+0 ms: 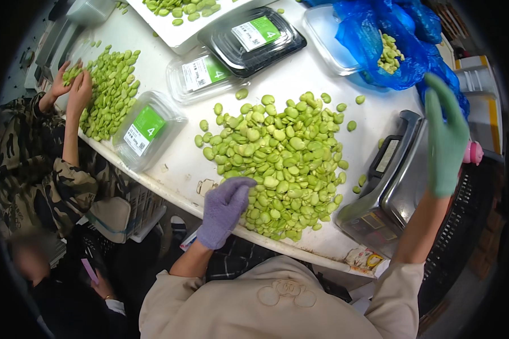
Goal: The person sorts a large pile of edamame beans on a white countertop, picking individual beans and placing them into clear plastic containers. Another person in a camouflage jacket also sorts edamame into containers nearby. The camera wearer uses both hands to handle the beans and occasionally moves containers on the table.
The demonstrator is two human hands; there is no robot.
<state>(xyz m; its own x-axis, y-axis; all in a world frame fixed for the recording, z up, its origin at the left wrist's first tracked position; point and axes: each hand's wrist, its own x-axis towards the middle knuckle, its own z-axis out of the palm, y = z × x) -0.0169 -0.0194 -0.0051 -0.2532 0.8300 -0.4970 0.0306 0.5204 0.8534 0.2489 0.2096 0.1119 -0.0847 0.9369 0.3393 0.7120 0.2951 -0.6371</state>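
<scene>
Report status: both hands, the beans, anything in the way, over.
Purple-gloved left hand at green bean pile's near-left edge. Green-gloved right hand near blue bag, fingers extended. Pile loose on white table. Metal scale between pile and right hand.

The knitted left glove (224, 212) is lilac, the right glove (447, 141) mint-green, oval beans (283, 155) light green, a co-worker's sleeve (73, 183) camouflage-patterned.

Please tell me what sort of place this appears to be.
It looks like a produce sorting and packing workroom, judging by the large pile of shelled broad beans, the labelled clear plastic box and what appears to be a bench scale.
</scene>
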